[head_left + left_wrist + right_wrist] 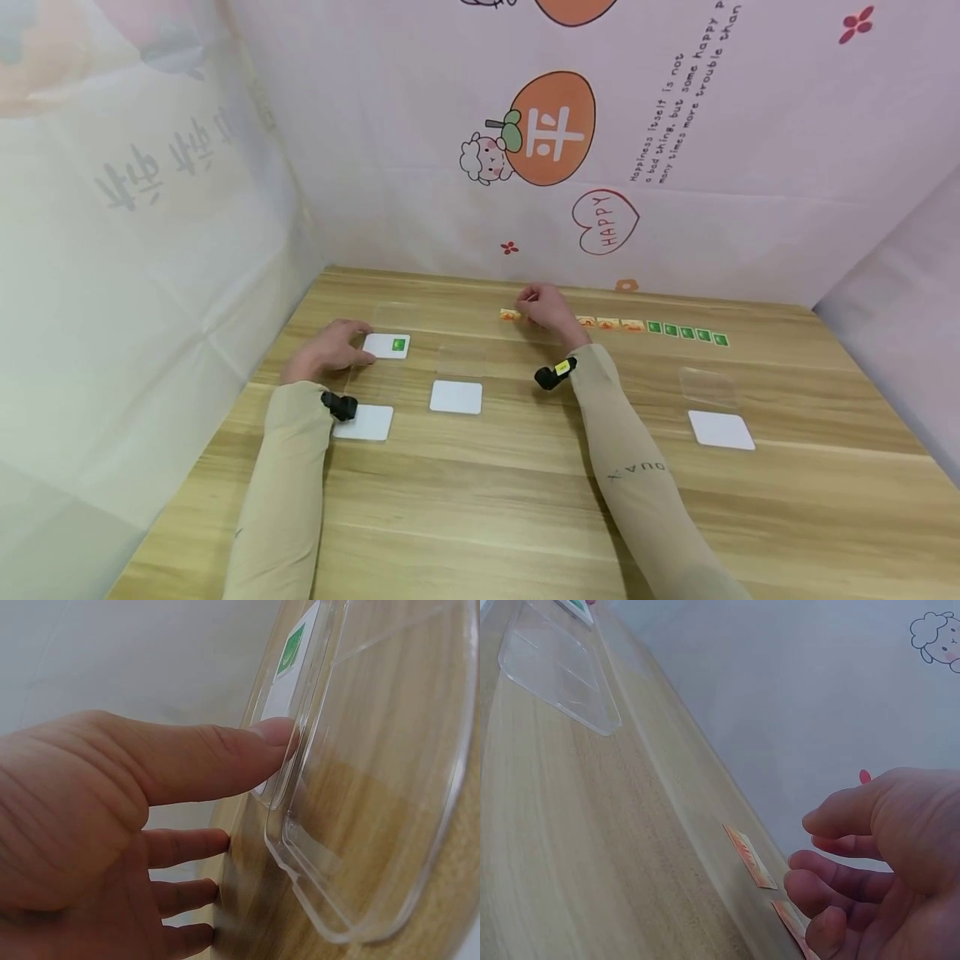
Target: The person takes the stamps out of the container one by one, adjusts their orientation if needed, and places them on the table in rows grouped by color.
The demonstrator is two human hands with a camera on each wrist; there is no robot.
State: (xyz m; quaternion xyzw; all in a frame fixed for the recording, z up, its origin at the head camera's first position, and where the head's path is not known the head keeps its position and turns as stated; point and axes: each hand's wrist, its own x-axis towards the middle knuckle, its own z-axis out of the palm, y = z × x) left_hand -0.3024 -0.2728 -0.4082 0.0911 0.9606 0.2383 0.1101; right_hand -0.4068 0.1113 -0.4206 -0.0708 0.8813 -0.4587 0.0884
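My left hand (335,344) lies at the left end of a white card (378,346) with a small green sticker (399,344) on it. In the left wrist view, the straight thumb (225,754) touches the edge of the clear plastic case around that card. Three other fingertips rest against the wooden table, and the index finger is hidden. Over the left part of a row of orange picture pieces (608,323) hovers my right hand (547,308). Its fingers are loosely bent, with nothing seen between them. One orange piece (509,314) lies just left of it.
Several green pieces (687,332) continue the row rightward. Blank white cards lie nearer: one by the left wrist (365,422), a middle card (456,397) and a right card (722,430). Clear plastic covers (708,387) lie beside them. A printed cloth (420,200) hangs behind the table.
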